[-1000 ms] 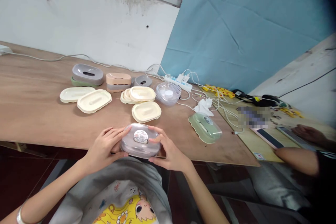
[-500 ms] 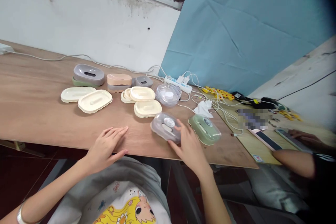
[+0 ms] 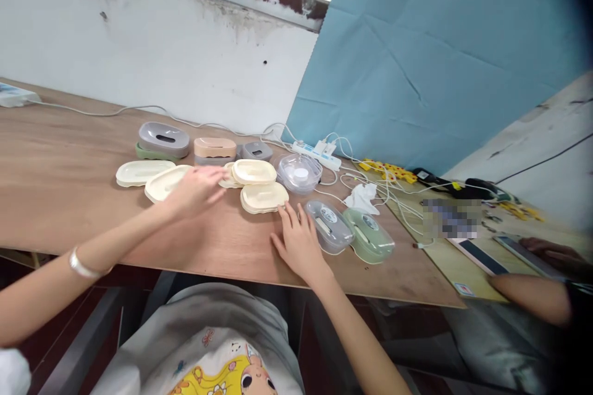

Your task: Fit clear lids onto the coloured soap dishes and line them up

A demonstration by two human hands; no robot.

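Observation:
My left hand [image 3: 197,190], a little blurred, is raised over the table beside the cream oval tray-like pieces. Its fingers are stretched out and hold nothing that I can see; the hand partly covers one cream piece [image 3: 162,184]. Another cream piece [image 3: 141,173] lies behind that one. My right hand [image 3: 299,242] is open with fingers spread, its fingertips at the near edge of a cream oval piece [image 3: 263,197]. To its right sits a grey oval box [image 3: 340,236] with a clear lid and round label, against a similar green box [image 3: 377,247].
Behind the cream pieces stand grey-over-green [image 3: 178,143] and peach-over-grey [image 3: 215,148] stacked parts, a small grey part [image 3: 257,150] and clear round containers [image 3: 300,174]. A power strip [image 3: 319,155], cables and crumpled tissue [image 3: 362,198] lie right. A co-worker's arm [image 3: 532,296] rests at far right.
The grey box has moved right, up against the green one, and my right hand has let go of it and moved left. My left hand has lifted and reached forward to the cream pieces.

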